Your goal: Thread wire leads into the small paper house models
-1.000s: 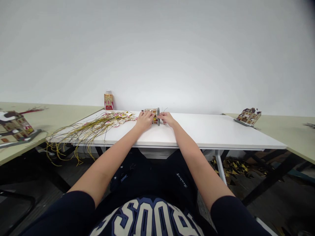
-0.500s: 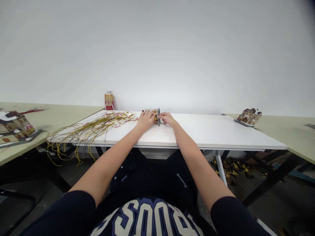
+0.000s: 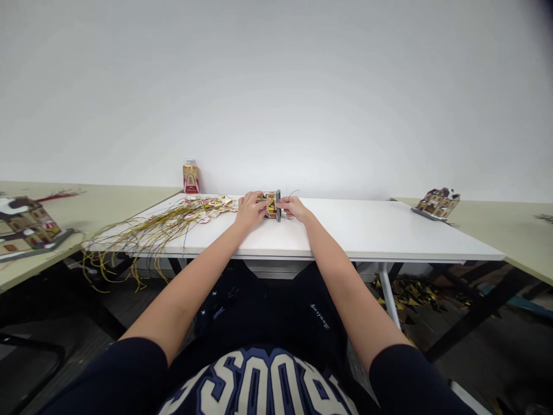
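A small model house [image 3: 271, 207] with a grey base lies on its side at the middle of the white table [image 3: 371, 230], its base turned to the right. My left hand [image 3: 251, 208] is wrapped over the roof end of the house, its fingers bent around it. At the base, my right hand [image 3: 292, 207] is closed in a pinch, with thin dark wires sticking out around its fingertips. Just left of my left hand lies a bundle of yellow and dark wires [image 3: 159, 225] with small white, red and yellow pieces at its ends.
A gold and red package [image 3: 190, 177] stands at the back left. Model houses sit on the side tables, one at left [image 3: 30, 225] and one at right [image 3: 437, 204]. Wires hang over the front edge at left. Gold scraps [image 3: 415, 294] lie under the table.
My left hand has shifted slightly to the left along the house, uncovering more of its wall near the base. My right hand stays at the base.
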`<state>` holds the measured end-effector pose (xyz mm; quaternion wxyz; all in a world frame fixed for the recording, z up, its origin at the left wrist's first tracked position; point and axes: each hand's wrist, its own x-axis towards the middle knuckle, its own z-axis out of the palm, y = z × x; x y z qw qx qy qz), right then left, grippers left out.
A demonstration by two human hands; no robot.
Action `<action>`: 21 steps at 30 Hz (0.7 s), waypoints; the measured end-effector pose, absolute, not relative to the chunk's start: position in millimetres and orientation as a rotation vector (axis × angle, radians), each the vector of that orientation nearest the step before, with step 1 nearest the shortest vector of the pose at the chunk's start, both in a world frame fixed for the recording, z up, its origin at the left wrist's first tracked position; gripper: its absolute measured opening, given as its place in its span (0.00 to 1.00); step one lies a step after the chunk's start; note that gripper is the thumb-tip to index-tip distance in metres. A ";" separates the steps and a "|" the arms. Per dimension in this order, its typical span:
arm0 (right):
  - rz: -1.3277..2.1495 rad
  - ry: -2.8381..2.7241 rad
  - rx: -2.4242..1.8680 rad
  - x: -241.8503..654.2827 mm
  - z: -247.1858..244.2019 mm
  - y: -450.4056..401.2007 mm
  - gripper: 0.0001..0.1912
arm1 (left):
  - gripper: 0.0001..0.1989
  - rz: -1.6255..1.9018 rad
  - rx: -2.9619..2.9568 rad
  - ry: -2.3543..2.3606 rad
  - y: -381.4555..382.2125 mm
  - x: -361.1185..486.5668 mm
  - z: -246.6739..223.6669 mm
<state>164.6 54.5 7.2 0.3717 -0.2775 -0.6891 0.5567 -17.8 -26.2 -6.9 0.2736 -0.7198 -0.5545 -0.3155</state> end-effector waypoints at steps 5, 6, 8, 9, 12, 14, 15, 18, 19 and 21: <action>1.487 -1.785 -0.683 167.5 7.2 56.2 0.20 | 0.26 -0.883 -1.925 -1.548 -27.5 -18.9 -5.9; 1.497 -1.791 -0.680 167.7 6.8 56.8 0.20 | 0.30 -0.907 -1.904 -1.576 -27.5 -19.7 -5.7; 1.508 -1.806 -0.680 167.5 5.4 58.3 0.19 | 0.39 -0.952 -1.857 -1.639 -27.4 -21.6 -5.3; 1.508 -1.814 -0.683 167.1 4.6 59.0 0.19 | 0.41 -0.967 -1.840 -1.665 -27.2 -22.6 -5.1; 1.499 -1.837 -0.685 166.1 2.6 60.6 0.19 | 0.45 -0.975 -1.832 -1.704 -27.1 -25.3 -4.9; 1.496 -1.849 -0.675 166.0 2.3 60.8 0.19 | 0.45 -0.967 -1.849 -1.702 -27.1 -26.5 -5.2; 1.495 -1.855 -0.671 166.2 2.5 60.8 0.19 | 0.45 -0.962 -1.861 -1.694 -27.1 -27.1 -5.5; 1.482 -1.875 -0.676 166.5 3.5 60.7 0.19 | 0.42 -0.959 -1.905 -1.657 -27.6 -28.3 -6.2; 1.471 -1.889 -0.680 166.4 3.8 60.7 0.19 | 0.41 -0.958 -1.919 -1.646 -28.0 -28.6 -6.1; 1.440 -1.937 -0.687 165.9 4.0 60.9 0.18 | 0.41 -0.949 -1.939 -1.636 -29.3 -28.8 -5.5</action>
